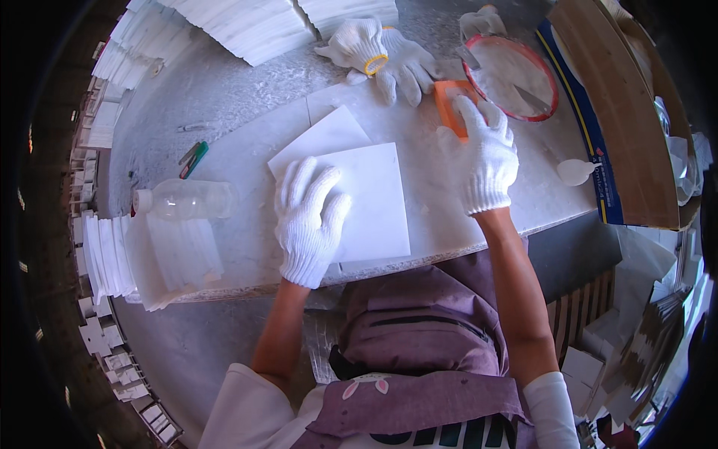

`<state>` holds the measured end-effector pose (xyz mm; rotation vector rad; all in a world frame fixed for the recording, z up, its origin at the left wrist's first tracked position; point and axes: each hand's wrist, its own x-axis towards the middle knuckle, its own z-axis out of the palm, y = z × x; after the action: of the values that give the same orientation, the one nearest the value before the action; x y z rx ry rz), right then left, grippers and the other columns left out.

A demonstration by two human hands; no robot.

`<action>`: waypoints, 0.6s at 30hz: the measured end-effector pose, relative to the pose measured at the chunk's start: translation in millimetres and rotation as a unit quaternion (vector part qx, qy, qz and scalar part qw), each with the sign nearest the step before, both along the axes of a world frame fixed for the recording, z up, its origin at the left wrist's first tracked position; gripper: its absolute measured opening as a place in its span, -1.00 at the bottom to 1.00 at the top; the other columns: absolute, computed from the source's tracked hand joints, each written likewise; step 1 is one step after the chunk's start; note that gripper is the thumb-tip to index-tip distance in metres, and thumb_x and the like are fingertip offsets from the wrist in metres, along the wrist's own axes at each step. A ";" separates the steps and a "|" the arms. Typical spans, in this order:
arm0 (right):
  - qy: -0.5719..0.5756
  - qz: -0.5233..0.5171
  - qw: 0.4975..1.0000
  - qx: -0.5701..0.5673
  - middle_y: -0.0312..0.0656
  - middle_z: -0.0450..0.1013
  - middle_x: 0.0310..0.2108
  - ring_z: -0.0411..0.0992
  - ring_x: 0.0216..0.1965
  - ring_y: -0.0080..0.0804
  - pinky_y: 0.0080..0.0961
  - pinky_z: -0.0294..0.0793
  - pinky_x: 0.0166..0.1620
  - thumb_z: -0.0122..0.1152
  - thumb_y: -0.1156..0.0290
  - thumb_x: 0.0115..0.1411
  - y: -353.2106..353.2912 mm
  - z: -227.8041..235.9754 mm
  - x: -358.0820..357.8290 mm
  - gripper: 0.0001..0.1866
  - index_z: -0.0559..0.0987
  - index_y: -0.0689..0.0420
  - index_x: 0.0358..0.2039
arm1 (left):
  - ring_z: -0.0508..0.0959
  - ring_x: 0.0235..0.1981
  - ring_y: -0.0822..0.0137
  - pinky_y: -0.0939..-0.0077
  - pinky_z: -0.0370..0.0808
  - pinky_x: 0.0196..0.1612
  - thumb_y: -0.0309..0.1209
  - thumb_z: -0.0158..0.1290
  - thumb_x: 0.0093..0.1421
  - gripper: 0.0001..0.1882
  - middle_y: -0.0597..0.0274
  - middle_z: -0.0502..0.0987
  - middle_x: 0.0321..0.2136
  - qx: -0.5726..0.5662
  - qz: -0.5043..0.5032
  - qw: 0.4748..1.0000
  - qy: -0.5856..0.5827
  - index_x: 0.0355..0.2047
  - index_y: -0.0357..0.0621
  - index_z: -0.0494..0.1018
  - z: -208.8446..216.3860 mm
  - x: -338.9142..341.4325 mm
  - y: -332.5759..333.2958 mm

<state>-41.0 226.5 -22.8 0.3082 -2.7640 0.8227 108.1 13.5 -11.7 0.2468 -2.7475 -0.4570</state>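
Note:
My left hand (310,217), in a white knit glove, lies on the near one of two overlapping white square tiles (374,202). Its fingers are spread, and it grips nothing. The other tile (329,138) sits partly beneath, turned at an angle. To the right, my gloved right hand (486,161) has its fingers over a flat orange square block (447,93), with the thumb at the block's near left edge. Part of the block is hidden under the fingers. Just beyond it stands a red-rimmed round container (552,82) with pale contents and a flat blade.
Spare white gloves (407,63) lie at the back. On the left are a clear plastic bottle (191,200), a green-handled tool (196,159) and stacked thin white pieces (105,254). Tile stacks (239,26) line the back. A cardboard box (621,112) borders the right side, beside a white bulb (574,172).

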 end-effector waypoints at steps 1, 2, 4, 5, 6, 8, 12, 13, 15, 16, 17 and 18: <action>-0.041 0.009 0.997 -0.064 -0.01 0.45 0.02 0.49 -0.08 0.01 -0.22 0.50 -0.03 0.32 0.17 0.09 0.6 5.8 5.1 -0.43 0.48 -0.08 0.15 | 0.28 0.25 -0.04 0.05 0.17 0.30 -0.21 0.19 0.11 -0.61 0.06 0.40 0.16 0.006 0.009 1.000 0.000 -0.05 0.01 0.56 -0.9 1.3 -0.7; -0.080 0.015 0.989 -0.126 0.02 0.45 0.02 0.50 -0.10 0.01 -0.24 0.50 -0.03 0.32 0.18 0.11 2.9 9.3 11.2 -0.43 0.48 -0.07 0.16 | 0.28 0.25 -0.06 0.03 0.17 0.30 -0.22 0.19 0.11 -0.62 0.05 0.40 0.16 0.013 0.012 1.000 -0.001 -0.05 0.00 0.56 -1.6 1.0 -0.3; -0.165 0.042 0.946 -0.276 0.09 0.46 -0.02 0.51 -0.10 -0.03 -0.26 0.50 -0.04 0.23 0.20 0.20 5.8 9.8 33.0 -0.47 0.45 0.09 0.16 | 0.27 0.25 -0.09 0.00 0.16 0.31 -0.25 0.18 0.12 -0.62 0.02 0.38 0.17 0.028 0.019 0.999 -0.005 -0.04 -0.01 0.55 -0.7 1.3 0.8; -0.208 0.055 0.913 -0.347 0.12 0.47 -0.04 0.52 -0.11 -0.05 -0.28 0.50 -0.05 0.19 0.21 0.25 6.6 9.5 46.7 -0.49 0.44 0.16 0.16 | 0.27 0.25 -0.10 -0.01 0.15 0.31 -0.26 0.17 0.13 -0.62 0.01 0.38 0.17 0.017 0.019 1.000 -0.008 -0.04 -0.02 0.55 -1.1 1.2 2.0; -0.249 0.068 0.872 -0.416 0.16 0.47 -0.05 0.52 -0.11 -0.07 -0.29 0.51 -0.05 0.15 0.22 0.29 7.1 8.6 59.1 -0.49 0.43 0.24 0.17 | 0.27 0.25 -0.11 -0.02 0.15 0.32 -0.27 0.17 0.13 -0.63 0.00 0.37 0.18 0.006 0.021 1.000 -0.012 -0.03 -0.03 0.55 -1.8 1.1 3.9; -0.235 0.090 0.891 -0.378 0.17 0.47 -0.05 0.53 -0.11 -0.05 -0.28 0.50 -0.04 0.11 0.23 0.32 5.1 1.2 74.1 -0.50 0.42 0.29 0.16 | 0.27 0.25 -0.12 -0.04 0.13 0.32 -0.27 0.16 0.14 -0.62 -0.01 0.37 0.18 -0.009 0.020 1.000 -0.013 -0.02 -0.04 0.54 -2.7 -1.3 7.1; -0.218 0.104 0.915 -0.322 0.21 0.45 -0.05 0.52 -0.12 0.10 -0.23 0.50 -0.06 0.07 0.23 0.34 -10.6 4.0 64.7 -0.50 0.40 0.30 0.17 | 0.25 0.27 -0.12 0.04 0.19 0.30 -0.27 0.14 0.16 -0.57 0.01 0.35 0.21 -0.040 0.021 0.999 -0.016 0.05 -0.05 0.49 -1.7 -1.5 11.7; -0.224 0.112 0.917 -0.311 0.21 0.46 -0.07 0.51 -0.14 0.12 -0.23 0.49 -0.07 0.06 0.22 0.34 -12.3 4.5 58.6 -0.48 0.38 0.30 0.18 | 0.24 0.28 -0.11 0.09 0.23 0.28 -0.28 0.14 0.17 -0.55 0.02 0.34 0.22 -0.052 0.020 0.998 -0.016 0.08 -0.05 0.48 -1.4 -2.1 12.2; -0.240 0.119 0.914 -0.304 0.21 0.46 -0.09 0.50 -0.15 0.12 -0.23 0.49 -0.06 0.04 0.21 0.34 -13.9 7.2 54.8 -0.46 0.36 0.31 0.20 | 0.24 0.28 -0.13 0.07 0.21 0.29 -0.26 0.14 0.16 -0.54 0.01 0.34 0.22 -0.068 0.024 0.997 -0.024 0.08 -0.06 0.48 -3.9 -0.6 13.5; -0.250 0.118 0.911 -0.307 0.21 0.46 -0.10 0.50 -0.15 0.11 -0.24 0.48 -0.06 0.04 0.21 0.34 -13.8 9.5 57.2 -0.46 0.35 0.31 0.21 | 0.23 0.28 -0.13 0.06 0.21 0.29 -0.26 0.14 0.16 -0.54 0.01 0.34 0.22 -0.077 0.027 0.996 -0.027 0.08 -0.06 0.48 -4.9 -0.2 13.6; -0.258 0.128 0.911 -0.294 0.22 0.46 -0.09 0.48 -0.13 0.10 -0.27 0.47 -0.02 0.05 0.22 0.33 -7.1 11.3 63.7 -0.44 0.34 0.29 0.24 | 0.23 0.28 -0.15 0.00 0.16 0.31 -0.24 0.14 0.16 -0.53 -0.03 0.34 0.22 -0.072 0.027 0.997 -0.028 0.08 -0.07 0.48 -6.1 -1.2 13.6; -0.263 0.130 0.909 -0.297 0.21 0.46 -0.09 0.48 -0.13 0.09 -0.28 0.46 -0.01 0.06 0.23 0.33 0.0 10.7 69.9 -0.44 0.33 0.28 0.24 | 0.23 0.28 -0.16 -0.06 0.12 0.32 -0.22 0.14 0.15 -0.53 -0.06 0.34 0.21 -0.067 0.026 0.997 -0.030 0.07 -0.07 0.49 -7.3 -2.6 13.4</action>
<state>29.0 226.4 -12.0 0.3789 -2.7541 2.0125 105.5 26.9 -19.1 0.3010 -2.8078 -0.2535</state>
